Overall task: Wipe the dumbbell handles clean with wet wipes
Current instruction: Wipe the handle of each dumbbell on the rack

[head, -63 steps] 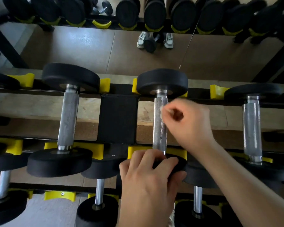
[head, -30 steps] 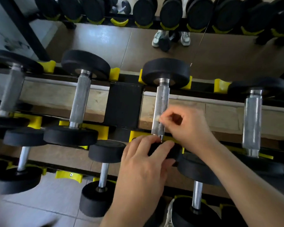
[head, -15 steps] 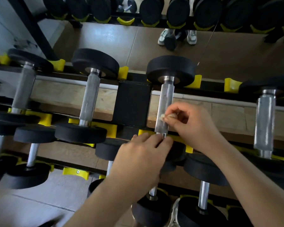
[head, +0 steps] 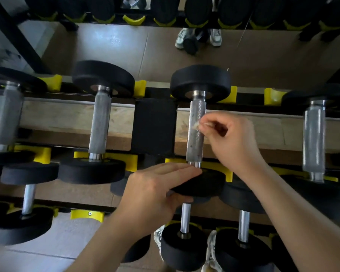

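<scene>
A black dumbbell lies on the upper rack tier, its knurled steel handle [head: 196,122] running away from me. My right hand [head: 230,142] pinches a small whitish wet wipe [head: 197,125] against the right side of that handle, about halfway along. My left hand [head: 155,195] grips the near black weight head [head: 206,183] of the same dumbbell, fingers over its top and thumb beneath. The far head [head: 200,83] sits in yellow cradles.
More dumbbells lie on the same tier: one to the left [head: 100,122], one further left [head: 8,116], one to the right [head: 314,138]. Smaller dumbbells [head: 185,222] fill the lower tier. A mirror behind shows shoes [head: 198,39] and the rack.
My right hand slid the wipe down the handle toward the near head, then back up to the middle. My left hand stayed on the near head. The view shifted.
</scene>
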`<state>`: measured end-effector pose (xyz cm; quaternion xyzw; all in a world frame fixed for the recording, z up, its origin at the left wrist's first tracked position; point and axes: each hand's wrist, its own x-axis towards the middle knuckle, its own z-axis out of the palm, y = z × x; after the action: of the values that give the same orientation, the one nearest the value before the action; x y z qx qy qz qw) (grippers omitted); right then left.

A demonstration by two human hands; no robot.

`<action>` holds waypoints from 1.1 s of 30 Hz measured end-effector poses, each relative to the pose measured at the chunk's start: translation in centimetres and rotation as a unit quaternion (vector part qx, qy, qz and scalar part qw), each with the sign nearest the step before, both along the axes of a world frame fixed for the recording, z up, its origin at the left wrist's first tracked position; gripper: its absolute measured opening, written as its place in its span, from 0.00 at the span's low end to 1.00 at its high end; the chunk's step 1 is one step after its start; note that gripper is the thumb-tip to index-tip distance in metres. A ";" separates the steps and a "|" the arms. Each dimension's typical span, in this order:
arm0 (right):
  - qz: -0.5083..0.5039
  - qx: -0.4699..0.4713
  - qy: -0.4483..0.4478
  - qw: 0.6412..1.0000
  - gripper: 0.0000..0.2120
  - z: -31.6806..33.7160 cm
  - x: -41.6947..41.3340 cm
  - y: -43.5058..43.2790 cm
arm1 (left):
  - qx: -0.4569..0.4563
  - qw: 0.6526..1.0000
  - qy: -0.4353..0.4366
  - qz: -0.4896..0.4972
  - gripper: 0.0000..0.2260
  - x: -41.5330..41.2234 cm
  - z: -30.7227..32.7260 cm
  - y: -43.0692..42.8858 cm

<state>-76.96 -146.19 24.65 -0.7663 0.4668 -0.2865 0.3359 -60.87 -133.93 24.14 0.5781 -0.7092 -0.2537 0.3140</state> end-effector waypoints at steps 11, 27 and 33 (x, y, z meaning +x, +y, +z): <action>-0.012 -0.020 0.044 0.999 0.05 0.0 -0.5 0.3 | 0.014 0.978 -0.209 -0.014 0.25 -4.2 2.0 -0.5; -0.119 0.160 -0.193 0.961 0.07 0.1 -0.2 -1.0 | -0.099 0.987 -0.090 0.082 0.18 -5.2 -1.1 -1.2; -0.095 -0.002 -0.081 0.992 0.07 0.4 1.4 -2.5 | -0.093 0.993 -0.001 0.075 0.21 -4.7 -1.7 -1.4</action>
<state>-75.58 -148.72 25.01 -0.6934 0.5082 -0.3789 0.3426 -65.60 -135.34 22.40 0.5987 -0.6843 -0.1620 0.3836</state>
